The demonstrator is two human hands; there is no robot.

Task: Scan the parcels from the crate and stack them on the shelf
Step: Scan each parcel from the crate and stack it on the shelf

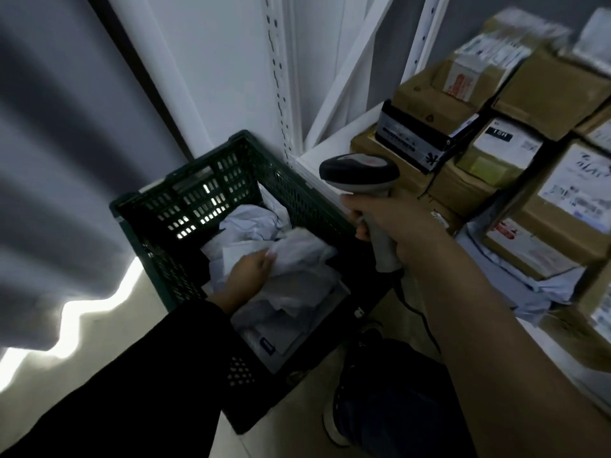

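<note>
From the head view, a dark green plastic crate (pixel 198 200) with lattice walls stands on the floor beside a white metal shelf (pixel 332 142). The crate holds the parcels (pixel 297 259), soft, crumpled white and grey plastic mailing bags lying in a heap. The left hand (pixel 251 269), in a black sleeve, reaches into the crate and touches one crumpled bag; I cannot tell whether its fingers pinch the bag. The right hand (pixel 396 226) is wrapped around the grey handle of a scanner (pixel 360 176) with a rounded dark head and a trailing black cable. Brown cardboard boxes (pixel 439 94) with white labels are stacked on the shelf.
</note>
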